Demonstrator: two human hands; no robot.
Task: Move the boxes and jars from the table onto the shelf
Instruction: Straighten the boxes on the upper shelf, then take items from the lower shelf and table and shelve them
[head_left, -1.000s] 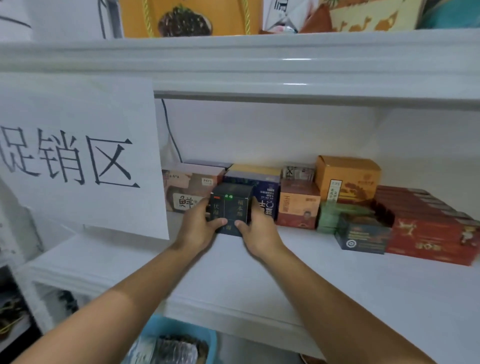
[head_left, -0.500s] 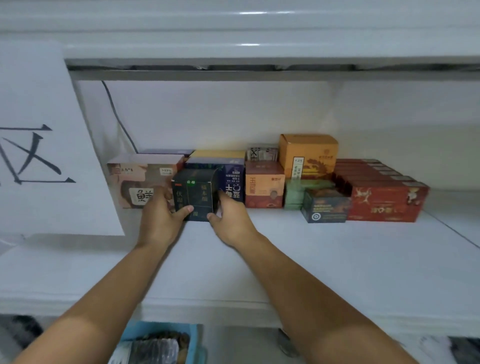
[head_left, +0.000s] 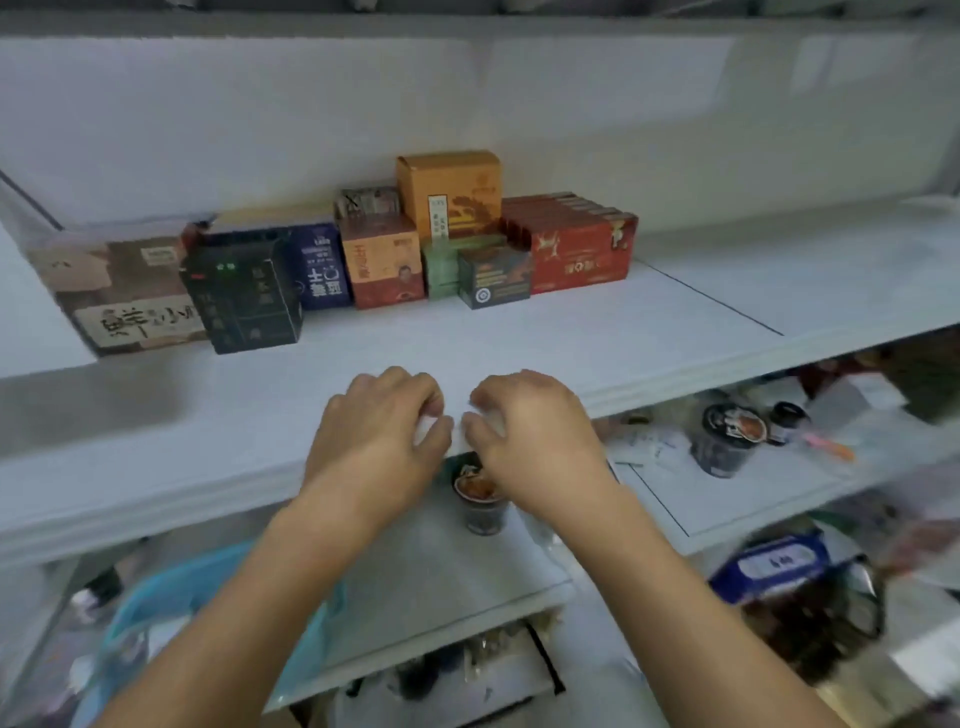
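The dark box (head_left: 244, 296) stands upright on the shelf (head_left: 597, 338), at the left end of the row. Its left side is against the brown box (head_left: 130, 301), and the blue box (head_left: 322, 267) is just behind its right corner. It sits further forward than its neighbours. To the right the row runs on through the orange box (head_left: 384, 265), green box (head_left: 441, 265) and red boxes (head_left: 576, 244), with the tall box (head_left: 449, 192) at the back.

In front of the whole row the board is bare right out to the front edge. Right of the red boxes the shelf is bare too, as far as I can see. The white back wall rises well above even the tall box.

My left hand (head_left: 379, 431) and right hand (head_left: 535, 431) hang over the front edge, close together, thumbs nearly touching. The fingers of both are loosely curled and neither has hold of anything. The dark box lies up and to the left of my left hand, well apart from it, with only bare board between.

Under the shelf edge, a jar (head_left: 480, 501) stands on the table (head_left: 431, 571) between my wrists, its top partly hidden. A big jar (head_left: 727, 439) and a small jar (head_left: 787, 421) stand together, well off to the right. A blue basket (head_left: 171, 597) sits low on the left, blurred.
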